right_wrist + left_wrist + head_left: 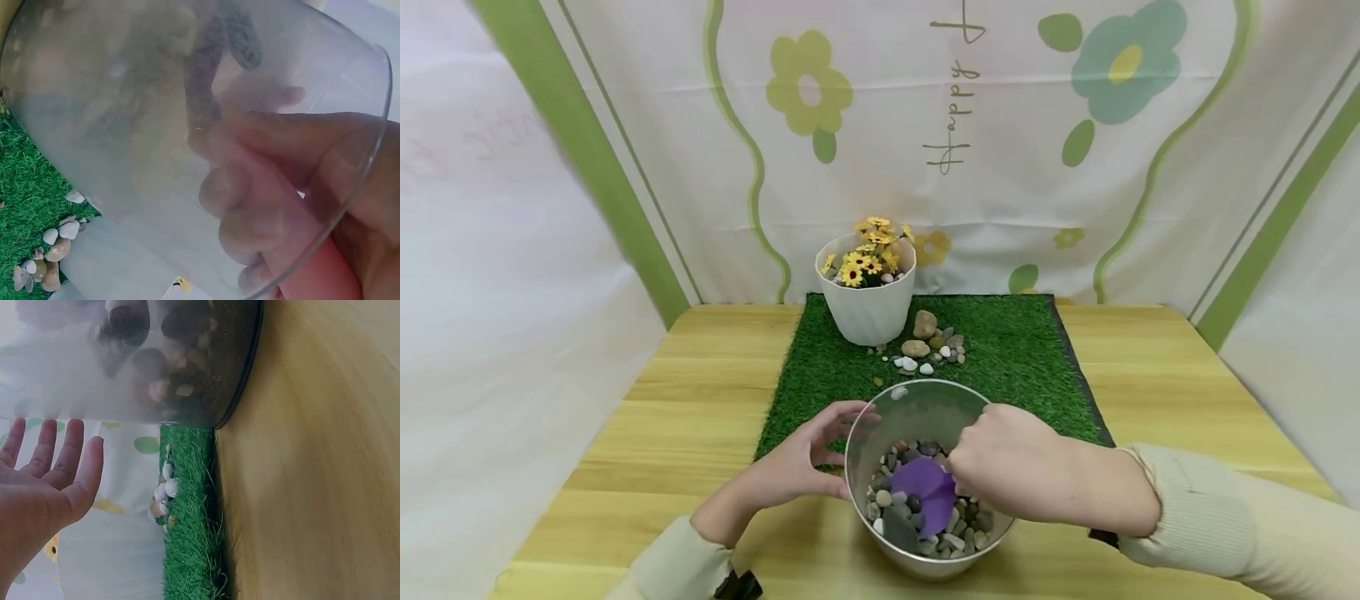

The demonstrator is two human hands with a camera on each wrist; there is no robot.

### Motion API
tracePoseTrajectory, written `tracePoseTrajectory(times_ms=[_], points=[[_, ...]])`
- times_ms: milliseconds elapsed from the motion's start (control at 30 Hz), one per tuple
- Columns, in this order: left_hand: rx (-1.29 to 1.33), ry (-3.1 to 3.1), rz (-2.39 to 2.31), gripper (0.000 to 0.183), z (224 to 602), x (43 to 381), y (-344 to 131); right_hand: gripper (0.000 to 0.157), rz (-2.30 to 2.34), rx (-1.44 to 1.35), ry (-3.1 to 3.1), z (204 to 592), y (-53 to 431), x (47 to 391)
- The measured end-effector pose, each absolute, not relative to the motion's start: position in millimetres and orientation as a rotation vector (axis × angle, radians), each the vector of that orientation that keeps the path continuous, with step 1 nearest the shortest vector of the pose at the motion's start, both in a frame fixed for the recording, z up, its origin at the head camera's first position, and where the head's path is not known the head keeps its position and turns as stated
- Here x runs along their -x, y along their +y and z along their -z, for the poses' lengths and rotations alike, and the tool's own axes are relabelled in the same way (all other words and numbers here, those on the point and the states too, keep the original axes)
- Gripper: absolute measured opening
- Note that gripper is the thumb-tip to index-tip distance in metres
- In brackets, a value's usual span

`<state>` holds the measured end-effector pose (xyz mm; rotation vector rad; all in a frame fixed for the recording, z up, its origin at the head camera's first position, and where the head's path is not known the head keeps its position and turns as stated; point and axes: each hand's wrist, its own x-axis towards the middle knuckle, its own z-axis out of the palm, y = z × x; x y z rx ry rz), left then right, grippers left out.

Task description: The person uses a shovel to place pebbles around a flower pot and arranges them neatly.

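A clear bucket (940,570) with mixed pebbles (958,540) in its bottom stands at the table's front, at the edge of the turf mat. Inside it, the purple blade of a small shovel (931,492) lies among the stones. My right hand (1011,462) reaches over the rim and grips the shovel's handle, fingers curled round it; through the clear wall these fingers (250,231) show in the right wrist view. My left hand (797,462) is at the bucket's left side, fingers spread and thumb apart, with fingertips (74,428) right at the wall.
Behind the bucket lies a green turf mat (1007,350) on the wooden table (677,433). On it stand a white pot (871,312) of yellow flowers (872,250) and a small heap of stones (917,348). A printed curtain (880,125) hangs behind.
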<state>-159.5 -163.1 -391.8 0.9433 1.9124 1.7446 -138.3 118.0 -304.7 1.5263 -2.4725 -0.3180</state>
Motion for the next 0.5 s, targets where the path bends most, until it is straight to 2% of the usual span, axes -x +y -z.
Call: tracePoseTrajectory(times_ms=[233, 500], points=[[-0.897, 1.883, -1.748, 0.078, 390.8, 158.3, -163.7, 0.013, 0.161, -1.547, -2.548, 294.6, 125.3, 138.6], [-0.914, 1.884, -1.753, 0.079, 390.7, 158.4, -163.3, 0.009, -0.047, -1.464, -2.686, 282.7, 134.1, 137.7]])
